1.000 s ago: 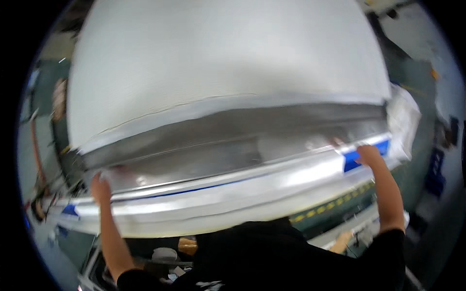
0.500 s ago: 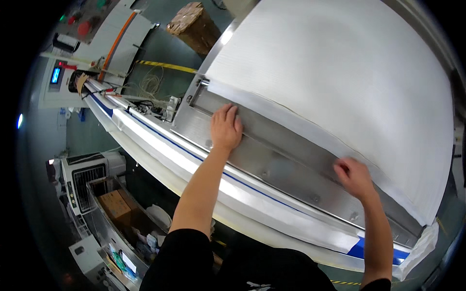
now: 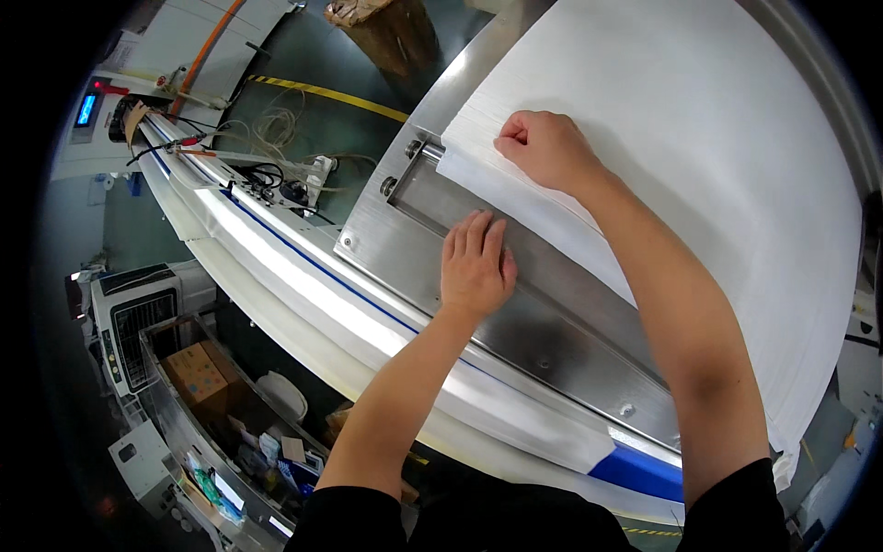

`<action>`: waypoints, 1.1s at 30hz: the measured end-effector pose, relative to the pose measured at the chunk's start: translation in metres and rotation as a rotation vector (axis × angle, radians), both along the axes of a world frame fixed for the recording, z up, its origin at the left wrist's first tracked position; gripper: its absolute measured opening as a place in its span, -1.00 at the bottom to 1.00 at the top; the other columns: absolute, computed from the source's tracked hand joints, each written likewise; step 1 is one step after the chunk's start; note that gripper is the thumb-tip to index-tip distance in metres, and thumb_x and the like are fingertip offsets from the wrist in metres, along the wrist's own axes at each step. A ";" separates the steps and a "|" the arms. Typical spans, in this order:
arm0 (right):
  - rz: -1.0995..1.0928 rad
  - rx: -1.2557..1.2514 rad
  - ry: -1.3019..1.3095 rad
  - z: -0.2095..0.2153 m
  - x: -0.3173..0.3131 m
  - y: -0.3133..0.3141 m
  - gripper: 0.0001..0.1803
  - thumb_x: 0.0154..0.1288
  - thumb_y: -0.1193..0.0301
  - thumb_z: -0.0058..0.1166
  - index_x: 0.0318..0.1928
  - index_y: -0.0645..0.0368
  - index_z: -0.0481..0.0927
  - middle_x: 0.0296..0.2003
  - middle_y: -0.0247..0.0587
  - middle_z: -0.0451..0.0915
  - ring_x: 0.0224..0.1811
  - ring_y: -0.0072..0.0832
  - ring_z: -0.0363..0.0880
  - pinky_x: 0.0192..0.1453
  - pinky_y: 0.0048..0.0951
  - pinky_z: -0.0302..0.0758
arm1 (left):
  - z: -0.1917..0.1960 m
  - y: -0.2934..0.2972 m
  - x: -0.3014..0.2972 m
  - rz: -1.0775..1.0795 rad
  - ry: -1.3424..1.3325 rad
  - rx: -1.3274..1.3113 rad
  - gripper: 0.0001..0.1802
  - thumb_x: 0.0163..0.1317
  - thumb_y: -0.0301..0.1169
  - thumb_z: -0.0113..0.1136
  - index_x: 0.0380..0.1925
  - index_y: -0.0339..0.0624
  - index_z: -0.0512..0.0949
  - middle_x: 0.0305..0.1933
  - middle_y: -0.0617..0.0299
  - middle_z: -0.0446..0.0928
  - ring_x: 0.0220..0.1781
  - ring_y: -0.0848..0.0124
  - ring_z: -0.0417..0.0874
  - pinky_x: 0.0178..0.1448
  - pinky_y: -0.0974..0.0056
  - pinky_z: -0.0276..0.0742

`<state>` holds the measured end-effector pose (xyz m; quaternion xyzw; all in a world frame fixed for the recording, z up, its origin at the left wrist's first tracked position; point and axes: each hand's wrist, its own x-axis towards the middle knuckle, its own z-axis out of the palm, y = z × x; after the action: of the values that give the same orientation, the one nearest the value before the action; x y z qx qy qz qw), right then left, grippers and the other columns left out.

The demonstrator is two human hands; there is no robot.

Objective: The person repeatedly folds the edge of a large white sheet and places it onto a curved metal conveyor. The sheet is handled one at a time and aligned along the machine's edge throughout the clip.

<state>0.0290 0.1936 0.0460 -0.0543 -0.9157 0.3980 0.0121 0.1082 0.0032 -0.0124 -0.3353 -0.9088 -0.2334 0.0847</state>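
In the head view, the left hand [image 3: 478, 267] is held palm down with fingers extended, gripping nothing, over the steel plate [image 3: 552, 340]. The right hand [image 3: 547, 152] is curled above the white sheet [image 3: 708, 156], near its folded edge; whether any fabric is pinched cannot be told. The sheet is spread beyond the plate, whose near side is bordered by long white strips [image 3: 313, 285]. An open bin with a cardboard box [image 3: 198, 371] inside is seen at lower left.
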 end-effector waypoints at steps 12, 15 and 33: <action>-0.084 0.097 0.054 -0.011 -0.006 -0.004 -0.83 0.11 0.30 0.11 -0.41 0.13 0.63 -0.51 -0.24 0.63 -0.46 -0.29 0.60 -0.30 -0.33 0.51 | -0.003 -0.002 -0.002 0.006 -0.068 0.004 -0.57 0.08 -0.40 0.10 0.02 -0.20 0.42 0.12 0.02 0.37 0.22 0.07 0.35 0.29 0.01 0.19; -0.095 0.111 0.054 -0.014 -0.003 -0.004 -0.84 0.11 0.27 0.09 -0.41 0.06 0.64 -0.48 -0.22 0.64 -0.40 -0.16 0.61 -0.24 -0.21 0.53 | 0.006 -0.002 -0.009 -0.011 -0.146 0.128 -0.53 0.07 -0.41 0.11 0.05 -0.21 0.40 0.14 0.01 0.37 0.23 0.06 0.35 0.29 0.00 0.18; -0.136 0.155 0.190 -0.023 -0.005 0.004 -0.86 0.09 0.28 0.18 -0.45 0.05 0.64 -0.57 -0.31 0.61 -0.53 -0.35 0.59 -0.40 -0.37 0.50 | 0.015 0.001 -0.106 -0.065 0.205 -0.032 -0.41 0.06 -0.52 0.05 0.17 0.03 0.36 0.32 0.14 0.29 0.38 0.23 0.26 0.42 0.04 0.09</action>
<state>0.0239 0.1974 0.0230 -0.0771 -0.9327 0.3276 0.1298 0.0019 0.0046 0.0031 -0.3882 -0.8876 -0.1859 0.1642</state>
